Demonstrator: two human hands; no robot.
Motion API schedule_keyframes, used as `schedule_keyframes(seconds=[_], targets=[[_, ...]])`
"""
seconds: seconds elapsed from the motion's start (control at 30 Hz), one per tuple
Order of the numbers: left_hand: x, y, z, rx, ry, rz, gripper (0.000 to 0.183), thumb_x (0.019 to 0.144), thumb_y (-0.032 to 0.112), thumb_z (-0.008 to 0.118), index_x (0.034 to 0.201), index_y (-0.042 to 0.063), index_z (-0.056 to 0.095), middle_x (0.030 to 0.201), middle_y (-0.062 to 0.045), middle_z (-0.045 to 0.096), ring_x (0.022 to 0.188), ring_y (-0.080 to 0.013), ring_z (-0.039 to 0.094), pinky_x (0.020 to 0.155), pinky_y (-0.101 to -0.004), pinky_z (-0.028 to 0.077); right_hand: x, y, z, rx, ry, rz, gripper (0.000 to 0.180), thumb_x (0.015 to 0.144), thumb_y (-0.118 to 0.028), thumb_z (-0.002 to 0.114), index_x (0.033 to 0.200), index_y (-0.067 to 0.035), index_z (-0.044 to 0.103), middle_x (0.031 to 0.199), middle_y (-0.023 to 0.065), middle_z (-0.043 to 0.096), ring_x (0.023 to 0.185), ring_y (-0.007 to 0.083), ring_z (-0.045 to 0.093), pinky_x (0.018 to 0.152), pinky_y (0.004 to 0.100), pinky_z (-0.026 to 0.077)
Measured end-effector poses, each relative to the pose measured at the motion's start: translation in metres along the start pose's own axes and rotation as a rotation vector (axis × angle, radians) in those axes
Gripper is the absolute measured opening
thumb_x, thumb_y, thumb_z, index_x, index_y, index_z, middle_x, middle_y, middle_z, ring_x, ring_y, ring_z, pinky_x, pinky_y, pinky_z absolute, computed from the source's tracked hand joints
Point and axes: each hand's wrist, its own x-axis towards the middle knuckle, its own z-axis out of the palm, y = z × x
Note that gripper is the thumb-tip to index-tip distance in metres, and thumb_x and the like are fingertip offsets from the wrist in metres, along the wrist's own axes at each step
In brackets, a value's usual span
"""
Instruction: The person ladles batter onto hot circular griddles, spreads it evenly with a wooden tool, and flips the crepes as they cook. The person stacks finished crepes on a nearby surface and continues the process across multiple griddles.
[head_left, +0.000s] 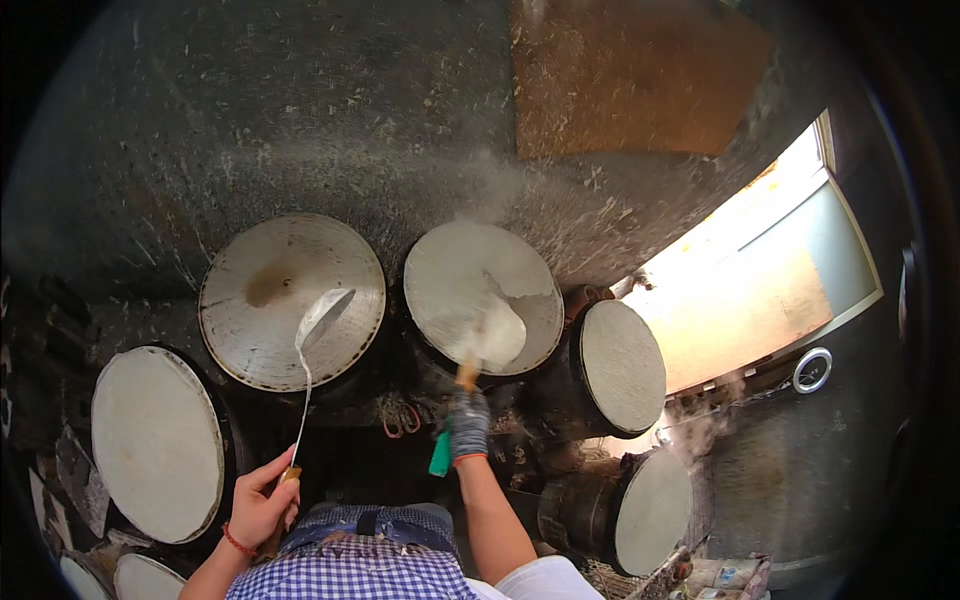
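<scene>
My left hand (262, 495) grips the wooden handle of a metal ladle (324, 319). The ladle's bowl is coated with white batter and hangs over a bare round griddle (277, 352). My right hand (469, 426), in a grey glove, holds a spreading tool (468, 373) by its wooden handle. The tool's blurred pale head is at the front of a second griddle (536, 330), where white batter (450, 285) covers most of the plate and leaves a patch at the right uncovered. A green piece (441, 454) sticks out below the glove; I cannot tell what it belongs to.
White sheets of batter cover griddles at the left (157, 442), right (624, 367) and lower right (654, 514). Steam rises near the right ones. Behind stands a splattered dark wall (337, 112) with a brown board (630, 82). Red-handled scissors (402, 421) lie between the griddles.
</scene>
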Motion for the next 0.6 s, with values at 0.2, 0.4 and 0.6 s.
schedule_keyframes(seconds=[0.2,0.4,0.6], targets=[[0.023,-0.015,0.055,0.006,0.041,-0.001,0.045,0.091,0.002,0.055,0.135,0.005,0.048,0.072,-0.003,0.058,0.050,-0.0071,0.050,0.046,-0.0194,0.041,0.051,0.069,-0.094,-0.574,-0.110,-0.461,0.026,0.093,-0.016,0.054,0.114,-0.003,0.059,0.085,0.0111,0.066,0.078,0.0248,0.064,0.072,0.0369,0.051],[0.035,-0.017,0.146,0.024,0.085,0.022,0.046,0.091,0.003,0.055,0.136,0.006,0.048,0.073,-0.003,0.058,0.051,-0.0071,0.051,0.047,-0.0198,0.042,0.081,0.026,-0.129,-0.515,-0.150,-0.382,0.023,0.092,-0.016,0.056,0.110,-0.003,0.061,0.073,0.0114,0.063,0.064,0.0210,0.062,0.061,0.0358,0.049],[0.032,-0.044,0.209,-0.040,0.223,0.013,0.046,0.091,0.003,0.054,0.136,0.005,0.047,0.073,-0.004,0.059,0.051,-0.0077,0.052,0.046,-0.0203,0.043,0.077,0.011,-0.173,-0.664,-0.413,-0.495,0.031,0.089,-0.021,0.057,0.114,-0.003,0.061,0.093,0.0247,0.065,0.086,0.0398,0.064,0.072,0.0442,0.052]])
